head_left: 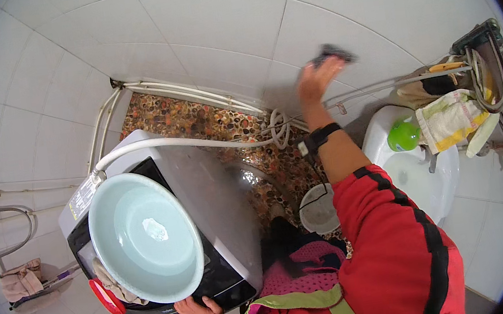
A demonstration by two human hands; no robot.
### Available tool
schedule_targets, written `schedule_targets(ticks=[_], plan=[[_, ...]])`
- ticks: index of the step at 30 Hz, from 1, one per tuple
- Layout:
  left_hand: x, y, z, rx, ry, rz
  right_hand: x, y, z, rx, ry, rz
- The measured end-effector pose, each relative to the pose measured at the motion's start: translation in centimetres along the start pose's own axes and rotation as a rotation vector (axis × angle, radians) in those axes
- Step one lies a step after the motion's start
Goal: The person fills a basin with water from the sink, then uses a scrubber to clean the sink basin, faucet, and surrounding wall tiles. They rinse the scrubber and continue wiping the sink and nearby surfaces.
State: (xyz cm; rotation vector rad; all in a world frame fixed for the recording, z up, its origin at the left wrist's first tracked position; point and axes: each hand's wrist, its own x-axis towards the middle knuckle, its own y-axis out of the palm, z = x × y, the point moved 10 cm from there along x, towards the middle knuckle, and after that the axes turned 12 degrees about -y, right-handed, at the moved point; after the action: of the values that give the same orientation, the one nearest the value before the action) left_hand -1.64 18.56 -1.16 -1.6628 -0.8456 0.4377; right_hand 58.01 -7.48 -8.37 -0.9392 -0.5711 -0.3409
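My right hand [321, 78] is raised against the white tiled wall, blurred by motion. It holds a dark grey pad [333, 53] whose exact kind the blur hides. My left hand [203, 311] rests at the edge of a top-loading washing machine [208, 188], thumb and fingers apart, just below the rim of a basin. That pale blue basin [153, 278] stands on top of the machine with water in it. Beside it lie a beige cloth [115, 281] and a red plastic item [106, 299], partly hidden by the basin.
A white sink [444, 195] on the right carries a green bottle [404, 135] and a white-yellow towel [448, 118]. A white bucket [318, 210] stands on the wet pebble-patterned floor [164, 121]. A white hose [198, 141] crosses behind the machine; pipes follow the wall.
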Motion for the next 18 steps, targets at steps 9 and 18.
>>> schedule_targets(ticks=[9, 18], plan=[[-0.8, 0.0, 0.7, 0.007, 0.036, -0.040, 0.8, -9.2, -5.8, 0.377, 0.296, -0.591], [-0.4, 0.5, 1.0, 0.010, -0.005, 0.013, -2.2, 0.2, 0.2, 0.755, 0.466, -0.046]])
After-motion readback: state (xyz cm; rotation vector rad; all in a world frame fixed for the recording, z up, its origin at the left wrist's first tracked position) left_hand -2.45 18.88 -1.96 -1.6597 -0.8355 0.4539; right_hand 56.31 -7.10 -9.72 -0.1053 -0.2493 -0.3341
